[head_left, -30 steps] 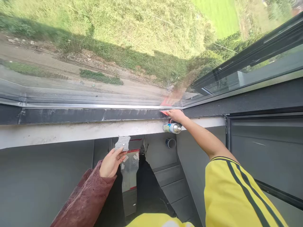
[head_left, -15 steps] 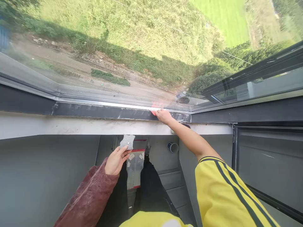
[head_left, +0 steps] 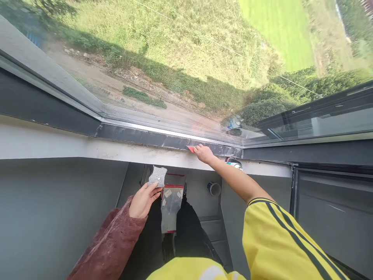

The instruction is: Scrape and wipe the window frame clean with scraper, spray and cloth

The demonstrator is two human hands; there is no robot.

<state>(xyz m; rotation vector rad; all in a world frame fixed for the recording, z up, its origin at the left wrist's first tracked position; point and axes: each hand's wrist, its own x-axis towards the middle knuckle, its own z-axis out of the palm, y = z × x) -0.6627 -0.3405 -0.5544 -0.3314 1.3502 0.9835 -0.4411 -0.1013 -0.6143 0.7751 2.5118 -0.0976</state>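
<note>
Your right hand (head_left: 204, 153) is closed on a small red flat scraper (head_left: 191, 148), its edge against the dark window frame strip (head_left: 140, 136) just left of your fingers. Keep the blade low and pressed flat. Your left hand (head_left: 142, 200) pinches a grey mesh scouring pad (head_left: 157, 175); a spray can (head_left: 234, 163) lies just beside your right wrist.

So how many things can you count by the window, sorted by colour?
Red: 1, the scraper in the right hand.
Grey: 1, the scrubbing pad in the left hand.
Silver: 1, the spray can.
Blue-and-white: 1, the cup.
Clear: 1, the plastic bag.
Total: 5.
</note>
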